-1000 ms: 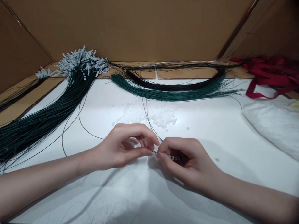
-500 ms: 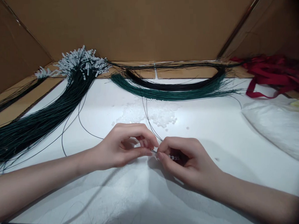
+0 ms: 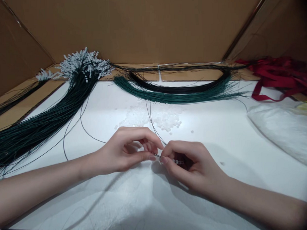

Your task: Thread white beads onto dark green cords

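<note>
Near the middle of the white board (image 3: 131,209), my left hand (image 3: 129,147) pinches a thin dark wire (image 3: 157,155) between thumb and fingers. Right beside it, my right hand (image 3: 192,160) is closed on the same wire, thumb against forefinger. A few white beads (image 3: 178,162) show under my right palm, partly hidden by the fingers. Two thin dark strands (image 3: 151,121) run from my hands up towards the far side. Just beyond the hands lies a loose spread of small white beads (image 3: 166,120).
A thick bundle of dark green wires (image 3: 50,112) with white beaded tips (image 3: 83,63) fills the left. Curved green and black wire bundles (image 3: 178,96) lie at the back. Red ribbon (image 3: 280,77) and a clear plastic bag (image 3: 285,130) sit at right. Cardboard walls (image 3: 150,28) enclose the board.
Hardly anything differs. Both hands keep their hold on the wire, and the view has shifted very slightly.
</note>
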`<action>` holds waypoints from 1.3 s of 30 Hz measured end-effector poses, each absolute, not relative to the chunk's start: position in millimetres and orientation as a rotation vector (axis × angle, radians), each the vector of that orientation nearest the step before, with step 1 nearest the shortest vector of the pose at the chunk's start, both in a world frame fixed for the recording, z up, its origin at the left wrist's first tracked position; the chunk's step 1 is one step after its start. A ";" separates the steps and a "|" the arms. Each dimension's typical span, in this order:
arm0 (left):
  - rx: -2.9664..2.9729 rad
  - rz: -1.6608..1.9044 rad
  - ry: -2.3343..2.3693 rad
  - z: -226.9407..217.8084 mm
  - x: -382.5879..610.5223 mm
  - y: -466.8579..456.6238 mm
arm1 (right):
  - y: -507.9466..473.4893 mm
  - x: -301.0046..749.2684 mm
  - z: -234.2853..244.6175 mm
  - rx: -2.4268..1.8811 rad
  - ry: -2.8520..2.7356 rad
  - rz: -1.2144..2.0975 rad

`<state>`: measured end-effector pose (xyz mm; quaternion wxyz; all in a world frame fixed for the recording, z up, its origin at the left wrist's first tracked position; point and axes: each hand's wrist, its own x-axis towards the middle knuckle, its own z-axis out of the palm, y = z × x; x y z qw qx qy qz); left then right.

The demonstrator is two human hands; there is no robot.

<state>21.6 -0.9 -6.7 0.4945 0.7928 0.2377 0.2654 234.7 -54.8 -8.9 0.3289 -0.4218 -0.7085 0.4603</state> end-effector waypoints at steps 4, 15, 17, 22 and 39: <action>1.918 0.645 0.574 -6.2 21.5 -0.6 | -54.0 235.2 -8.2 -1.106 -1.863 1.207; 1.916 0.653 0.571 -5.5 22.5 -1.0 | -54.4 235.2 -9.7 -1.111 -1.866 1.201; 1.916 0.648 0.574 -6.1 22.0 -1.0 | -54.2 235.3 -9.8 -1.110 -1.868 1.196; 1.915 0.651 0.579 -7.2 21.1 -1.2 | -53.4 235.2 -8.9 -1.113 -1.863 1.211; 1.925 0.663 0.598 -5.3 22.4 -1.5 | -55.4 235.0 -9.3 -1.105 -1.863 1.212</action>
